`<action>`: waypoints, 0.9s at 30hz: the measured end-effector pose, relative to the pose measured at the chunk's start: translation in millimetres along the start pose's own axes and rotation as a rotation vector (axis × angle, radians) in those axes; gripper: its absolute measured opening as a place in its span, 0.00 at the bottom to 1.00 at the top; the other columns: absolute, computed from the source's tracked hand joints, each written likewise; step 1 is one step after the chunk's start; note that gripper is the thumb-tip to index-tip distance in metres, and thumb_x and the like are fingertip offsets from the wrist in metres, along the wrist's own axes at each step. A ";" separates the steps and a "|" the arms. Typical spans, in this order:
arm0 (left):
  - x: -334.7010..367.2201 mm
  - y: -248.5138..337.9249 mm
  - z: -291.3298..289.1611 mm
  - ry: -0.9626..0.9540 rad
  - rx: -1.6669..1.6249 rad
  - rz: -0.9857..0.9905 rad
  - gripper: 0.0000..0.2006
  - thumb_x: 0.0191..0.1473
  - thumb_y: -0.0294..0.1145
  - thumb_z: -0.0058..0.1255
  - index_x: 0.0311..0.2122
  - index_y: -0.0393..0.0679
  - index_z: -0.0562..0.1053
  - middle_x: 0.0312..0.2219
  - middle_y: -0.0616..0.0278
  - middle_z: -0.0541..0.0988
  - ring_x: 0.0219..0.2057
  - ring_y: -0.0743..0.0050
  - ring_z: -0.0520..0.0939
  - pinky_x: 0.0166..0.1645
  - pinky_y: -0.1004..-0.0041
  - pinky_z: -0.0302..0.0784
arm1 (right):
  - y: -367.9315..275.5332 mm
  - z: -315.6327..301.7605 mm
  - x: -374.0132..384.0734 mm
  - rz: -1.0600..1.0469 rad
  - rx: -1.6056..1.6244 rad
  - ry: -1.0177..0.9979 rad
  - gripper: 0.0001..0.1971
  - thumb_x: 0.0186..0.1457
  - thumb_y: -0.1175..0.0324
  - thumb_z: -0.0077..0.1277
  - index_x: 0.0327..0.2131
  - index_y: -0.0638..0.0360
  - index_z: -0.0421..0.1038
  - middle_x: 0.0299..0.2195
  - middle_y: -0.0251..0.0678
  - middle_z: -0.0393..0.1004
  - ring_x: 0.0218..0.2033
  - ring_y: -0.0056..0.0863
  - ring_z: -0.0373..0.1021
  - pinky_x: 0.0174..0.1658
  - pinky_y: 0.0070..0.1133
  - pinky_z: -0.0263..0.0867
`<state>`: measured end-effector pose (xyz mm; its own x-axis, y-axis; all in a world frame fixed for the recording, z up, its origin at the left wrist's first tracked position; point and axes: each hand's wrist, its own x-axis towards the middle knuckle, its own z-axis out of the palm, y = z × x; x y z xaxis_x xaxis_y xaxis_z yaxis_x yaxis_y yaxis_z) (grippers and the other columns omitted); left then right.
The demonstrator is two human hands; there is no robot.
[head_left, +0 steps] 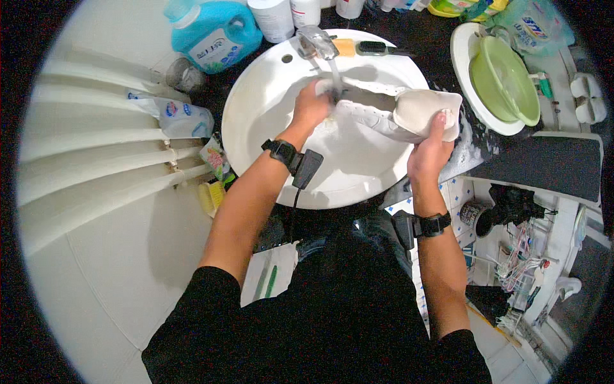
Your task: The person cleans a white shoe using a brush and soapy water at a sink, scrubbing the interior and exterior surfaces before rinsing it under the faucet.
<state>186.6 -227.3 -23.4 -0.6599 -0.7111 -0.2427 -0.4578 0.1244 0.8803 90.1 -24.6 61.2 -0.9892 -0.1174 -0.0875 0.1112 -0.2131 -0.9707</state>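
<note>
A white shoe (369,118) is held tilted over the white sink basin (268,173), with its opening facing up and a row of eyelets along its edge. My right hand (433,148) grips the right end, thumb on top of the pale padded part. At the left end, my left hand (312,107) is closed on the shoe, its fingertips blurred and partly hidden. Water runs from the metal faucet (316,43) onto that end, beside my left fingers. Both wrists wear black straps with small devices.
On the sink's back rim lie a yellow sponge (345,47) and a black-bristled brush (372,48). A blue detergent jug (217,35) stands at the back left, a green basin (505,80) at the right. Suds (470,150) wet the dark counter. A yellow brush (211,196) sits left of the sink.
</note>
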 end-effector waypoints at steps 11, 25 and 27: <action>10.6 6.7 -52.4 -0.406 0.798 1.160 0.26 0.45 0.37 0.58 0.50 0.44 0.68 0.49 0.58 0.68 0.54 0.62 0.66 0.60 0.51 0.51 | -5.1 -8.2 69.6 0.103 -0.022 -0.148 0.23 0.60 0.59 0.46 0.52 0.67 0.61 0.48 0.41 0.69 0.46 0.29 0.68 0.50 0.25 0.64; 16.2 8.8 -29.9 -0.891 0.840 1.181 0.14 0.49 0.22 0.44 0.44 0.38 0.66 0.41 0.51 0.74 0.44 0.52 0.75 0.50 0.57 0.69 | 28.2 21.0 128.1 0.458 -0.055 -0.222 0.20 0.60 0.61 0.45 0.49 0.67 0.63 0.45 0.40 0.71 0.44 0.30 0.70 0.47 0.26 0.67; 16.8 1.8 -28.6 -0.917 0.889 1.129 0.13 0.49 0.22 0.43 0.42 0.38 0.66 0.40 0.51 0.74 0.43 0.53 0.76 0.49 0.56 0.69 | 36.5 22.3 131.2 0.465 -0.048 -0.223 0.21 0.60 0.60 0.46 0.49 0.67 0.64 0.45 0.41 0.71 0.43 0.30 0.70 0.46 0.26 0.67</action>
<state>191.7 -258.8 -14.3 -0.8211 0.5577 -0.1215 0.4868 0.7953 0.3613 -33.4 -69.4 19.3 -0.7915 -0.3941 -0.4672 0.5242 -0.0448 -0.8504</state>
